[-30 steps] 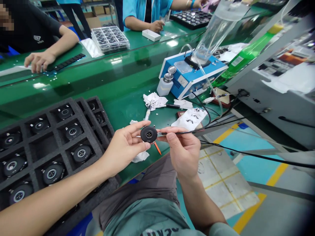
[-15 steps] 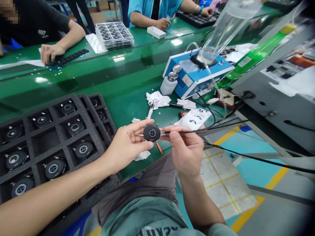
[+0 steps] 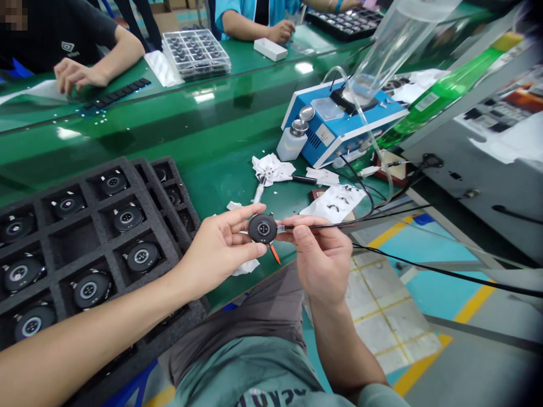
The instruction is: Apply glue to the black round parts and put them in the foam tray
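Between thumb and fingers, my left hand (image 3: 224,243) holds a round black watch case (image 3: 262,228), its sensor side facing up. My right hand (image 3: 320,249) grips a thin black cable with a clear tip (image 3: 281,227), which meets the right edge of the case. An orange pointed tool (image 3: 275,254) lies just below the case. Above my hands are a syringe (image 3: 259,189) and a crumpled white tissue (image 3: 274,168). Left of my hands, a black foam tray (image 3: 91,212) holds several similar watch cases, with one bare compartment.
A blue machine (image 3: 339,127) stands at the back right beside a pump bottle (image 3: 292,138) and a green bottle (image 3: 449,90). Black cables run off to the right. Across the green bench (image 3: 169,124), two people work near a clear plastic tray (image 3: 197,53).
My hands and the watch case hold nearly the same pose. The view has shifted slightly. Across the bench, one person's hand has moved left and up.
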`<state>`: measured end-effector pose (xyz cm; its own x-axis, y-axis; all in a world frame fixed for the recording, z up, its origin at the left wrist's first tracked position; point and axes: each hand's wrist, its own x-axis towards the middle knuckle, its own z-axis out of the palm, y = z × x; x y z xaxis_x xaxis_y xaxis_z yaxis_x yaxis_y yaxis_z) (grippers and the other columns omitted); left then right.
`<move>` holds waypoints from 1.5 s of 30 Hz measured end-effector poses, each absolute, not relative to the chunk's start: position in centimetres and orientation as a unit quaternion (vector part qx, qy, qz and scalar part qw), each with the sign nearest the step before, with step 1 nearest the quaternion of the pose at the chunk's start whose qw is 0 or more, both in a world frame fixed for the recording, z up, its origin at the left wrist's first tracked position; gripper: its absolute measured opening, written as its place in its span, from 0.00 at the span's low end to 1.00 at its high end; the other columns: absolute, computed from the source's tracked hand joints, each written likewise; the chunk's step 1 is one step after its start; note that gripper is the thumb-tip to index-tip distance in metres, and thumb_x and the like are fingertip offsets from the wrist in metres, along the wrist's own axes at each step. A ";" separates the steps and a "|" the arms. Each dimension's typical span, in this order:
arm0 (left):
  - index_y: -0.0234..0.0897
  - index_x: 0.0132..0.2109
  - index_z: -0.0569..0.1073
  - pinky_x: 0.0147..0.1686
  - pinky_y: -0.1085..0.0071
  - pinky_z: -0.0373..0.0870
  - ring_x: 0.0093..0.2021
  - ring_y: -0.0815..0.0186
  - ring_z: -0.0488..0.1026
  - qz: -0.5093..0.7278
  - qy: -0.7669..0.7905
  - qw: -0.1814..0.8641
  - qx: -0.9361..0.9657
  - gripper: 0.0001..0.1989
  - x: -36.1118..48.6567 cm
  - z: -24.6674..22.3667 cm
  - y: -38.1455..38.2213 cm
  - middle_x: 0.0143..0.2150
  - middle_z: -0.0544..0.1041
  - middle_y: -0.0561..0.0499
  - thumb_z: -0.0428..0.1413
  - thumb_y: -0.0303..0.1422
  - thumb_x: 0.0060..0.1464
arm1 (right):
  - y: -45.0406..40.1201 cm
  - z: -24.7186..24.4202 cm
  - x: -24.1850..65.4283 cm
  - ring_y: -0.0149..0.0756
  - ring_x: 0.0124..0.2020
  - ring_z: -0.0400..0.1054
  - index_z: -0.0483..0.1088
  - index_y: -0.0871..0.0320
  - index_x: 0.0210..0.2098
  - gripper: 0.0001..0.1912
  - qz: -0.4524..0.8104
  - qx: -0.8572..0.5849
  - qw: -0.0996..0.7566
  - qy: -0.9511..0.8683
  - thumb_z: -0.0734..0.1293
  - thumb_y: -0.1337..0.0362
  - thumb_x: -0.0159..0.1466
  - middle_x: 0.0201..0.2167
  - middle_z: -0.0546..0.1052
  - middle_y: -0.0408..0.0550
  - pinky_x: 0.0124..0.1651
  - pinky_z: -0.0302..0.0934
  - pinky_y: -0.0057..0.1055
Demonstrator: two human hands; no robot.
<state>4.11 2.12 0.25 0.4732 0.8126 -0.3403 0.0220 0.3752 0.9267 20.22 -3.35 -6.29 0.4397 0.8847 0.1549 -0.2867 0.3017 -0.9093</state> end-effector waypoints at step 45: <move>0.37 0.63 0.76 0.46 0.66 0.80 0.44 0.59 0.84 0.274 0.452 0.698 0.483 0.36 4.2 0.3 2.3 0.49 0.86 0.45 0.72 0.27 0.44 | -2.9 -6.6 20.3 0.35 0.40 0.80 0.81 0.52 0.38 0.03 0.419 -0.407 0.729 -0.357 0.72 0.64 0.66 0.38 0.84 0.45 0.41 0.79 0.32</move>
<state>4.21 2.29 0.34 0.4407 0.8195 -0.3664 0.0542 0.3831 0.9221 20.35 -2.94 -6.63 0.3934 0.9016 0.1800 -0.3207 0.3180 -0.8922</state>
